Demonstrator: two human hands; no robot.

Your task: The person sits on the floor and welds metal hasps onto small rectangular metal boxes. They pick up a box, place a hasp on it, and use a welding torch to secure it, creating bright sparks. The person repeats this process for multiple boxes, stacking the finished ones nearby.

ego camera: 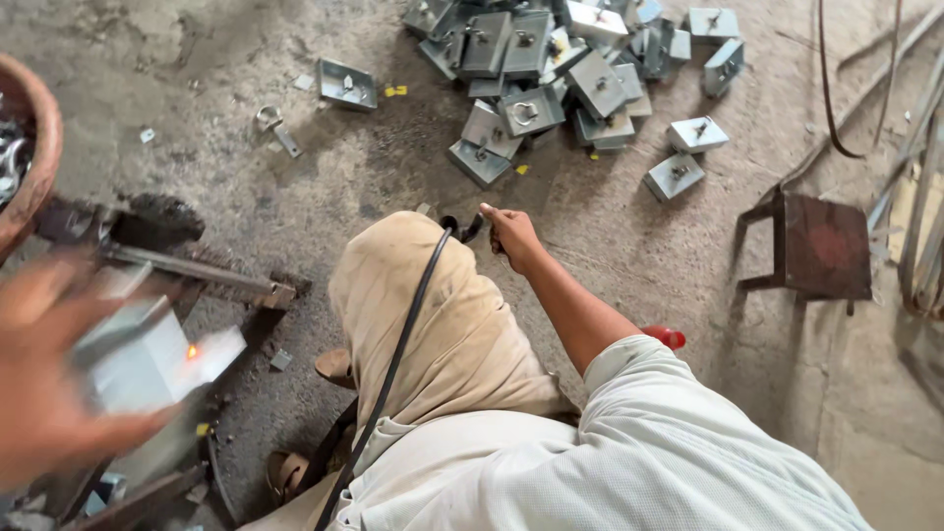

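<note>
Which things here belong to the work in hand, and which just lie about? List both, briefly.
In hand:
- left hand grips a blurred grey metal box with a glowing spot
- right hand closed on a black cable at the knee
- pile of grey metal boxes

Lying about:
- rusty stool
- loose ring bolt
- clay-coloured bowl

Pale grey short-sleeved shirt (629, 462) — tan trousers (442, 324), worn brown sandals (295, 472).

- A heap of grey square metal boxes (551, 69) with small fittings, on the dusty concrete floor (246, 187)
- A small rusty brown metal stool (816, 246), right
- A reddish round clay-coloured basin (34, 147), left edge
- A loose metal ring-bolt (275, 126)
</note>
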